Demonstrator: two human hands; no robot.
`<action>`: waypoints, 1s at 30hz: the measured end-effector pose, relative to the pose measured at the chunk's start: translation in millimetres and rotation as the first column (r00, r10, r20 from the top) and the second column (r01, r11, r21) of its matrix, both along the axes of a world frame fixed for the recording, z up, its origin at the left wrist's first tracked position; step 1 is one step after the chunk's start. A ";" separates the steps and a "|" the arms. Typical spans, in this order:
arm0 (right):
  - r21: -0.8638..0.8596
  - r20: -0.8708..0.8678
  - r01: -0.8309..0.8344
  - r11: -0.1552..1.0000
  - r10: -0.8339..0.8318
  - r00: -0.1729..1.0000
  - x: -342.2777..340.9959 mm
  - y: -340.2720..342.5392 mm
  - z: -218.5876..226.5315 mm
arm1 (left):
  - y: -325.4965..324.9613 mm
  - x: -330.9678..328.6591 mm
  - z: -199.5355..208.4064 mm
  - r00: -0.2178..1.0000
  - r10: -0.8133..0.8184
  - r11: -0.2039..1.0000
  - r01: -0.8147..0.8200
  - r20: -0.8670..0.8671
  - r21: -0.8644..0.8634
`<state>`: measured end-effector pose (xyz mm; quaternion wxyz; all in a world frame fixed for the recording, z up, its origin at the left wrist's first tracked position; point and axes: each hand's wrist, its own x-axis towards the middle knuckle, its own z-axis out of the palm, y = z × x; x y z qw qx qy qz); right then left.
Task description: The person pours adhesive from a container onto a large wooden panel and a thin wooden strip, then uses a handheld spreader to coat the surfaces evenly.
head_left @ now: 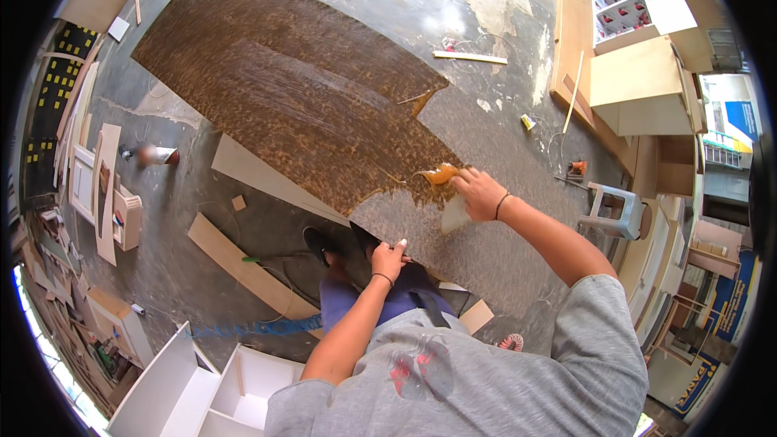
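Note:
A large sheet (pixel 275 73) lies across in front of me, its far-left part coated in mottled brown glue and its near-right part bare speckled grey. My right hand (pixel 479 193) is closed on a pale flat spreader (pixel 456 215), held against the sheet at the border of the coating. Beside its fingertips sits a thick orange lump of glue (pixel 439 174). Down at the sheet's near edge, my left hand (pixel 388 260) is closed with its thumb uppermost, gripping that edge next to a dark triangular patch. Its fingers are partly hidden.
A grey stool (pixel 611 210) stands to the right, with cabinet boxes (pixel 639 85) beyond. White open cabinets (pixel 243 380) are at the lower left. A wooden board (pixel 243 263) and a bottle-like container (pixel 158 155) lie left. A pale strip (pixel 469 57) lies beyond the sheet.

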<state>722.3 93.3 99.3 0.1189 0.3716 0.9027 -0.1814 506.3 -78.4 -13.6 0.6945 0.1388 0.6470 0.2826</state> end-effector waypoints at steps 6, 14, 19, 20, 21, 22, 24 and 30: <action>-0.229 0.224 -0.043 0.973 0.096 0.970 0.7 -5.9 -2.0 | -1.4 1.7 4.8 0.997 0.068 0.997 -0.067 0.043 -0.025; -0.090 -0.060 0.211 0.973 -0.217 0.974 3.3 8.7 -1.3 | -1.0 -1.7 3.4 0.998 0.048 0.999 -0.047 0.052 -0.022; -0.094 -0.094 0.138 0.986 -0.147 0.985 17.9 11.5 -11.5 | 0.6 -1.9 4.8 0.997 0.045 0.999 -0.044 0.063 -0.017; -0.111 -0.100 0.158 0.981 -0.169 0.981 14.2 12.7 -5.1 | 1.1 -2.8 5.5 0.998 0.036 0.999 -0.035 0.057 -0.019; -0.127 -0.104 0.176 0.976 -0.190 0.976 7.2 12.0 7.2 | 0.8 -3.8 5.1 0.998 0.028 0.999 -0.027 0.050 -0.020; -0.144 -0.108 0.194 0.970 -0.210 0.972 2.3 10.9 13.5 | 0.8 -5.5 4.5 0.998 0.024 0.999 -0.022 0.059 -0.032; -0.016 -0.092 0.124 0.992 -0.125 0.988 6.0 5.3 1.7 | 1.6 -5.1 4.1 0.996 0.005 0.999 -0.001 0.088 -0.049; 0.124 -0.154 0.109 0.986 -0.089 0.984 -18.3 36.1 -15.4 | -1.2 -0.5 1.1 0.994 0.073 0.997 -0.072 0.078 -0.021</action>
